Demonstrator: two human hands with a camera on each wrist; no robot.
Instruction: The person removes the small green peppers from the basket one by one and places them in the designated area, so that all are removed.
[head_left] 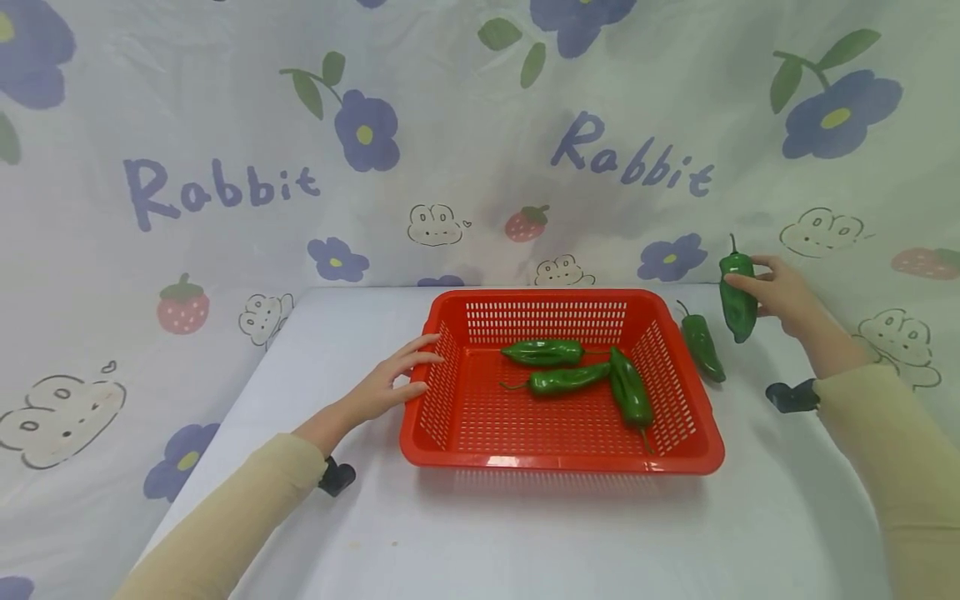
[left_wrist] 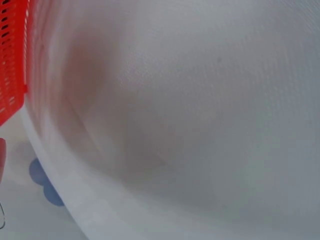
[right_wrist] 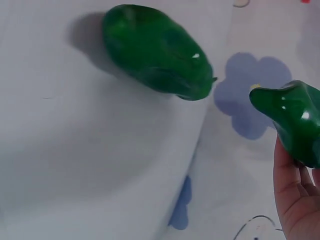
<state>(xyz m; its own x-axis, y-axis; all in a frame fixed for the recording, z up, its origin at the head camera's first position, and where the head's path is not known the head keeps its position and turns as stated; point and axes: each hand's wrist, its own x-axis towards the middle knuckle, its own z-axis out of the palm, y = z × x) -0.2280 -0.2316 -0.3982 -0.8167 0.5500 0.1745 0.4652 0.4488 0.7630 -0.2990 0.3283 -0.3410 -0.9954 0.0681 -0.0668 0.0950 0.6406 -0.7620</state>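
Note:
My right hand (head_left: 780,293) grips a green pepper (head_left: 738,292) above the table's back right, its stem pointing up. In the right wrist view that held pepper (right_wrist: 295,120) shows at the right edge, above the fingers. Another green pepper (head_left: 702,343) lies on the table just right of the red plastic basket (head_left: 562,461); the right wrist view shows a pepper (right_wrist: 157,52) on the white surface too. My left hand (head_left: 382,385) rests at the basket's left rim with fingers extended. Inside the basket lie three green peppers (head_left: 630,390), toward its right half.
The white table (head_left: 525,533) runs under the basket, and its back edge meets a printed curtain (head_left: 450,125) with flowers and rabbits. In the left wrist view the basket's side (left_wrist: 11,55) shows at the upper left.

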